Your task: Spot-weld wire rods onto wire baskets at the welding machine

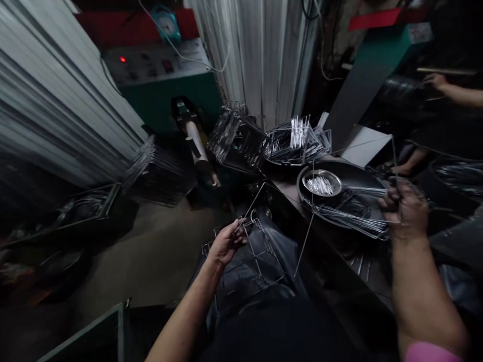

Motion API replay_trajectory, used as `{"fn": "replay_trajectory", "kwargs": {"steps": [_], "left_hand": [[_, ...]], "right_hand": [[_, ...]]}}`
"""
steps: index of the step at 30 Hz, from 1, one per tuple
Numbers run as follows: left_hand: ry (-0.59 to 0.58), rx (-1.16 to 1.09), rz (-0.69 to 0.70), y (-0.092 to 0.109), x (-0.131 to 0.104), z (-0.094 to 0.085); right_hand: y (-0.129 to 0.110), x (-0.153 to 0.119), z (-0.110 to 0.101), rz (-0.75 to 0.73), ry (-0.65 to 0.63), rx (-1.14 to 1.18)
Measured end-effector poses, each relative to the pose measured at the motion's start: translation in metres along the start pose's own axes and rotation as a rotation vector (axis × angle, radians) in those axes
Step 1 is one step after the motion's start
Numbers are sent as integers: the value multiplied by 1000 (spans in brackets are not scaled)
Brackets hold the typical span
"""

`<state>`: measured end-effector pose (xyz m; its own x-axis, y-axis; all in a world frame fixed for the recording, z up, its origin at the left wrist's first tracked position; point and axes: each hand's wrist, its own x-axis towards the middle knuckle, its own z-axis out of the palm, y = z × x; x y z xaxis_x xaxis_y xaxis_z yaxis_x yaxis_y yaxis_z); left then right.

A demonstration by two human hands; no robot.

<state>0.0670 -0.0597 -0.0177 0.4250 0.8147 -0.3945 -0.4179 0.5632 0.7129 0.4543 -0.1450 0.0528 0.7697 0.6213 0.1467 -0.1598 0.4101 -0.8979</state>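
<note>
My right hand (407, 206), raised at the right, is closed around a thin bent metal wire (362, 146) that angles up and leftward. My left hand (226, 244) is over my lap, its fingers curled in a pinch at the lower end of another slanting wire length (256, 199). Whether both lengths belong to one piece cannot be made out. On my lap, under and beside the left hand, lies a welded wire frame (264, 251) with crossing rods. A further bent wire (304, 244) hangs between the hands.
A black tray (302, 193) holds long rods and a steel bowl (341, 181) of short metal pieces. Behind it is a heap of wire parts (298, 138). Stacked wire frames (237, 136) stand near a green machine (169, 95). A co-worker's hand (435, 81) shows at right.
</note>
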Motion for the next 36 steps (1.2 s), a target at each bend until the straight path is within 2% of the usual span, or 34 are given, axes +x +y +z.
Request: {"fn": "replay_trajectory", "kwargs": {"steps": [5, 9, 15, 19, 23, 28, 32, 34, 36], "left_hand": [[-5, -33, -34, -8, 5, 3], [-16, -97, -26, -5, 4, 13], [-20, -169, 29, 3, 4, 27], [-8, -208, 51, 9, 5, 31], [24, -250, 55, 15, 3, 27], [50, -352, 80, 20, 2, 14], [60, -414, 78, 18, 4, 3], [65, -422, 83, 16, 5, 2], [67, -411, 93, 13, 6, 3]], "right_hand": [[0, -3, -3, 10, -35, 22], [1, -16, 5, 2, -157, 16], [18, -56, 24, 95, -306, -96], [36, -85, 31, 218, -460, -305], [43, -101, 36, 276, -526, -354], [40, -104, 47, 289, -413, -179], [43, -108, 51, 264, -373, -154], [47, -114, 52, 243, -424, -227], [53, -120, 55, 246, -534, -347]]}}
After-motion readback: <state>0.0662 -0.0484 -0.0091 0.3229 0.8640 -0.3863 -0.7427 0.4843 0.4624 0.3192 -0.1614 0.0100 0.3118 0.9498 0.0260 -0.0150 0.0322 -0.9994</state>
